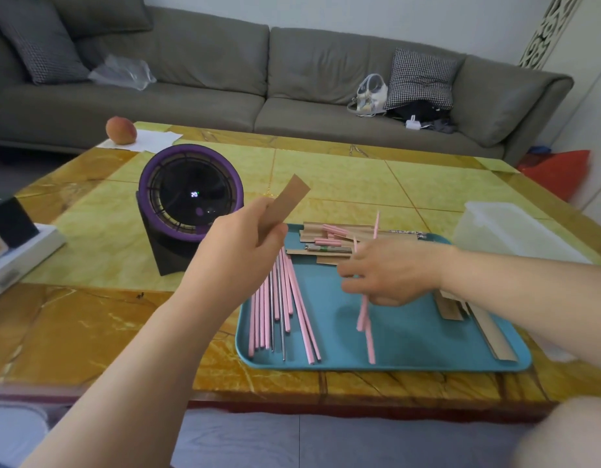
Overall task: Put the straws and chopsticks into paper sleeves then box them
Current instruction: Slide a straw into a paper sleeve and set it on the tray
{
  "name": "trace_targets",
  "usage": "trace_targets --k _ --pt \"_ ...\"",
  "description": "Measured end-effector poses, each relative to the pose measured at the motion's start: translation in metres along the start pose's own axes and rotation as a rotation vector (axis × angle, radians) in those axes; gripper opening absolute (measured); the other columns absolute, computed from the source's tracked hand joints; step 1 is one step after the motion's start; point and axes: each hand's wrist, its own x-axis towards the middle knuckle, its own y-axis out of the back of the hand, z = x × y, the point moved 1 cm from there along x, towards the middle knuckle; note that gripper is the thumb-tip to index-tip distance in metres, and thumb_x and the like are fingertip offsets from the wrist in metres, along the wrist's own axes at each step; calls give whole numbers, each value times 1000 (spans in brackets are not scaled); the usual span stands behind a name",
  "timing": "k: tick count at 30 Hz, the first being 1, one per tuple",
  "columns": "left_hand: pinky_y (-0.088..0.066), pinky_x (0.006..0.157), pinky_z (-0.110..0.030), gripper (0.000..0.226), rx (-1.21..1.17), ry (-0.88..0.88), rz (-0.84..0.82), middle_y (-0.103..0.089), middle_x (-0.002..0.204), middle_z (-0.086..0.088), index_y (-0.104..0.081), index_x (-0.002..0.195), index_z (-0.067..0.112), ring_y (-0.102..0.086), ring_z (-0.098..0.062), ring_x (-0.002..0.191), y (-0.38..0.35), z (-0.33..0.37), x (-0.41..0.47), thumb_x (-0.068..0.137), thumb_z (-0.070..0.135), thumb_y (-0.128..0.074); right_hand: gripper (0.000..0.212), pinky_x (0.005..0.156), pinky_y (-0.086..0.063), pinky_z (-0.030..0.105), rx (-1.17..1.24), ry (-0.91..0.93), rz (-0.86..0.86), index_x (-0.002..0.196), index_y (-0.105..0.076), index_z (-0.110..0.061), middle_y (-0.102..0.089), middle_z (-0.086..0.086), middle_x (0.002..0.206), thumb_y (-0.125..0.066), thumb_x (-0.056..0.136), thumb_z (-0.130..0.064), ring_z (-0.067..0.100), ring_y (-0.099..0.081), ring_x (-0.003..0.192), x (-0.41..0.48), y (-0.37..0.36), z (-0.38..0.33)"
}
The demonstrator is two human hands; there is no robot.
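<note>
My left hand (240,243) holds a brown paper sleeve (287,201) raised above the table, its free end pointing up and right. My right hand (390,270) grips pink chopsticks (365,312) over the blue tray (410,361), one end sticking up past my fingers and the others reaching down toward the tray. A row of pink chopsticks (294,309) with metal straws (281,319) lies on the tray's left side. Filled and empty sleeves (329,243) are piled at the tray's far edge. More brown sleeves (478,319) lie under my right forearm.
A translucent plastic box (508,231) stands right of the tray. A purple-rimmed desk fan (189,197) stands left of the tray. A peach (120,130) on white paper sits at the table's far left corner. A white object (18,251) lies at the left edge. A grey sofa is behind.
</note>
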Motion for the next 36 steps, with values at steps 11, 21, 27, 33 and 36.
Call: trace_targets --k 11,21,27,33,36 --pt "-50 58 -34 6 -49 51 -5 -64 78 1 -54 97 26 -61 -17 65 -6 2 0 95 27 -50 31 63 -43 24 969 -926 885 79 -52 -13 -54 22 76 -33 101 -22 32 -48 72 11 42 -1" --pt "-41 54 -16 8 -222 190 -73 -65 74 9 -58 96 25 -58 6 58 -26 4 8 95 26 -51 15 52 -46 11 1025 -1120 690 87 -52 -15 -58 1 73 -45 97 -24 7 -59 56 -1 22 2" --pt "-44 64 -26 7 -356 280 -86 -68 71 10 -60 92 25 -60 2 55 -45 4 18 94 26 -53 12 53 -42 8 1022 -1118 643 82 -55 -20 -58 -7 66 -54 93 -23 2 -57 54 -12 6 1" --pt "-49 77 -33 10 -463 372 -143 -68 68 12 -62 95 23 -61 -3 59 -70 5 31 95 26 -53 30 56 -46 23 1155 -1128 775 72 -57 -22 -60 0 62 -44 97 -31 3 -55 48 -26 1 10" --pt "-46 71 -28 14 -486 415 -191 -67 68 11 -62 91 18 -60 -3 58 -82 8 36 95 26 -52 30 52 -44 16 1171 -1157 865 73 -59 -23 -53 1 61 -43 98 -31 2 -50 47 -39 5 18"
